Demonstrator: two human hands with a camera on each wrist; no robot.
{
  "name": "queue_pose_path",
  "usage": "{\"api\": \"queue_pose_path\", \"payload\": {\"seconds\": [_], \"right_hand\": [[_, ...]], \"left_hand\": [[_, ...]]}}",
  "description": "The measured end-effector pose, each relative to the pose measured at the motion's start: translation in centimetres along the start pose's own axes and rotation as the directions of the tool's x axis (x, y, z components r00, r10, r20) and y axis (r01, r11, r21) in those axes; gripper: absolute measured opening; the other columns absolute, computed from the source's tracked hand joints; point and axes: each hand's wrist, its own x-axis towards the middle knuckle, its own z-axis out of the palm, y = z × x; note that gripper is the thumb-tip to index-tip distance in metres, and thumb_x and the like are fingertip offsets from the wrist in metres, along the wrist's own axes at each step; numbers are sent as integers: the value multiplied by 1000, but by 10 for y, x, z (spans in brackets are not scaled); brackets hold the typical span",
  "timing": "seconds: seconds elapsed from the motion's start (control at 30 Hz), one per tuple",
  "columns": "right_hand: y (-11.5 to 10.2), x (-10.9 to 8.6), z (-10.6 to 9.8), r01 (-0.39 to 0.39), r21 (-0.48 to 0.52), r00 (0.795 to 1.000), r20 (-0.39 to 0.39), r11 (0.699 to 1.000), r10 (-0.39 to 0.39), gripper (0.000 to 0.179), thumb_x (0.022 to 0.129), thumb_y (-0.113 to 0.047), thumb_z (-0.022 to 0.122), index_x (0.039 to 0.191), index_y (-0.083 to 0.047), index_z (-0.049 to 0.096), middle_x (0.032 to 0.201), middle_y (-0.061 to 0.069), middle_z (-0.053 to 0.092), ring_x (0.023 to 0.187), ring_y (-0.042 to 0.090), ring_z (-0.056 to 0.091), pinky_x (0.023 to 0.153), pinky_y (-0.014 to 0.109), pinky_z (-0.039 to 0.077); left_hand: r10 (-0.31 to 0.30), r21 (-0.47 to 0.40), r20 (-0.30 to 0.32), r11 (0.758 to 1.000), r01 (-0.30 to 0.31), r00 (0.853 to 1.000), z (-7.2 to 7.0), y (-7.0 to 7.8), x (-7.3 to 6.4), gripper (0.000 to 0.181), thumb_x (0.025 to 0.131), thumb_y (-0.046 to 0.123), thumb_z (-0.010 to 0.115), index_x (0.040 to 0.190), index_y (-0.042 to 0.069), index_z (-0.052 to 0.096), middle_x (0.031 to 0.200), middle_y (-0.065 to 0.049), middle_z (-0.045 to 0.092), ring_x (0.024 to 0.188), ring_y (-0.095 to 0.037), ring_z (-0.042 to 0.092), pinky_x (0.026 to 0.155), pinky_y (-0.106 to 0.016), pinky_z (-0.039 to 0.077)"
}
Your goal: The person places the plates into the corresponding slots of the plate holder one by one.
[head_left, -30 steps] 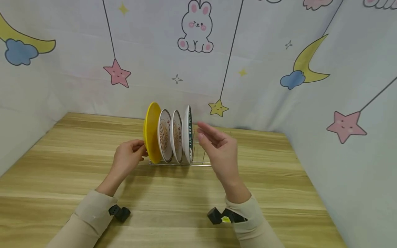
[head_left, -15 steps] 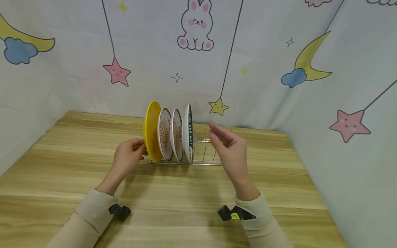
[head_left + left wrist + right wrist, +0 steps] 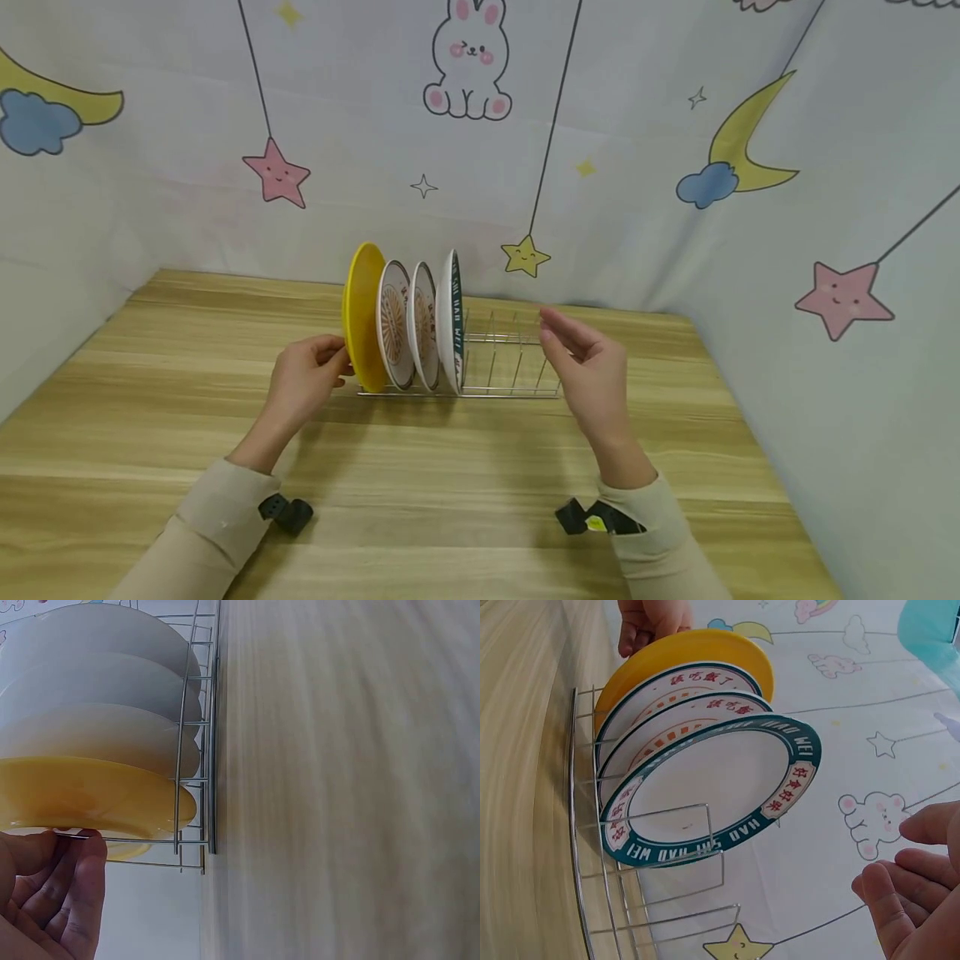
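Observation:
A wire dish rack (image 3: 510, 397) stands on the table with plates upright in its left half. Leftmost is a yellow plate (image 3: 363, 321), then a white patterned plate (image 3: 393, 325) and a similar white plate (image 3: 423, 325). A larger white plate with a green lettered rim (image 3: 712, 784) stands rightmost. Beside the yellow plate, my left hand (image 3: 303, 379) pinches the rack's end wire between thumb and fingers, as the left wrist view shows. My right hand (image 3: 596, 379) hovers by the rack's right end, fingers loosely bent, holding nothing.
The wood-grain table (image 3: 420, 492) runs to a cloth backdrop (image 3: 345, 108) printed with stars, moons and a rabbit. White side walls (image 3: 862, 433) border it. Bare wire dividers (image 3: 697, 862) stand to the right of the plates.
My right hand has moved right, from beside the green-rimmed plate to the rack's right end, uncovering its wire dividers. The left hand and the plates have stayed in place.

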Motion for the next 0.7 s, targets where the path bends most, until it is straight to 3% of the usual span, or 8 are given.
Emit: {"api": "queue_pose_path", "payload": {"seconds": [0.7], "right_hand": [[19, -6, -48, -54, -136, 997, -63, 989, 46, 29, 95, -15, 68, 121, -3, 70, 120, 11, 68, 110, 18, 65, 86, 21, 54]], "left_hand": [[-15, -11, 1, 1000, 15, 1000, -2, 3, -1, 29, 103, 16, 53, 118, -5, 66, 106, -21, 71, 88, -31, 71, 68, -31, 60]]}}
